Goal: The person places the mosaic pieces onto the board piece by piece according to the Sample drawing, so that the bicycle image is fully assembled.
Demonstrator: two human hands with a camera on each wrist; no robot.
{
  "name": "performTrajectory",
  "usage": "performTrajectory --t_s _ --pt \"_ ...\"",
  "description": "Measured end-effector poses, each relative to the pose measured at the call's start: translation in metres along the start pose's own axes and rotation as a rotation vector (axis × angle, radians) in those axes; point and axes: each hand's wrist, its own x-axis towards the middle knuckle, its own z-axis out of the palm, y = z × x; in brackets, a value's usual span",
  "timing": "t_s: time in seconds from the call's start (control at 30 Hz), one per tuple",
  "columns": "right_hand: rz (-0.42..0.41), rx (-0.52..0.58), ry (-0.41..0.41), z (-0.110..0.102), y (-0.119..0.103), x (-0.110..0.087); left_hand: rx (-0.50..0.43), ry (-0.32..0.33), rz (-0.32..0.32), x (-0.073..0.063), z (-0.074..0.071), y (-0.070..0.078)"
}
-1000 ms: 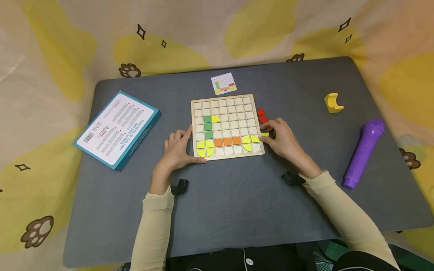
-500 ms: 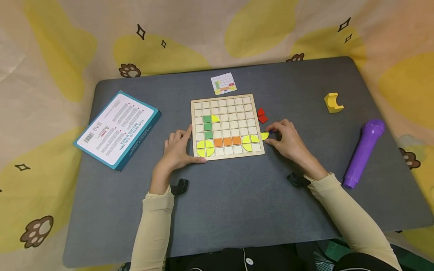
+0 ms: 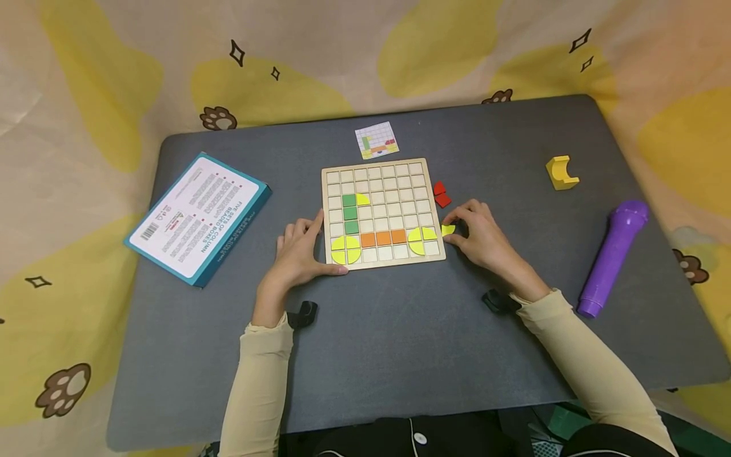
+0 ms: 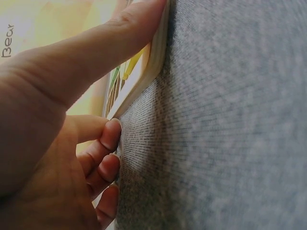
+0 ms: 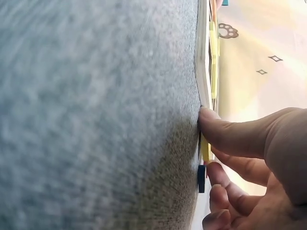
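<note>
A square wooden grid board point(image 3: 394, 209) lies mid-table with green, orange and yellow tiles set in its cells. At its lower left corner rests my left hand point(image 3: 297, 251), thumb along the near edge and index finger at the left side. Just off the right edge, my right hand point(image 3: 480, 235) pinches a yellow quarter-circle tile point(image 3: 448, 230) between thumb and fingers. Close by these fingers, a dark blue piece point(image 5: 201, 178) shows in the right wrist view; the hand hides it from the head view. Red tiles point(image 3: 441, 195) lie beyond, beside the board.
Behind the board is a small pattern card point(image 3: 377, 141). A teal and white box point(image 3: 194, 219) lies at the left. To the right are a yellow block with a curved cut-out point(image 3: 561, 174) and a purple microphone-shaped object point(image 3: 613, 260).
My right hand has drawn slightly right, away from the board's edge, and the yellow tile has turned in its fingers. The blue piece, glimpsed half a second ago, is now covered. My left hand stays put.
</note>
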Motion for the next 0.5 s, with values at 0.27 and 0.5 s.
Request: performTrajectory --t_s 0.27,0.5 --pt "-0.018 0.016 0.017 -0.0022 -0.0012 -0.0018 0.008 -0.002 -0.001 0.0003 0.0002 -0.0001" --pt "-0.114 0.053 -0.013 0.0044 -0.0092 -0.0082 0.012 -0.005 -0.003 0.0005 -0.0001 0.0002"
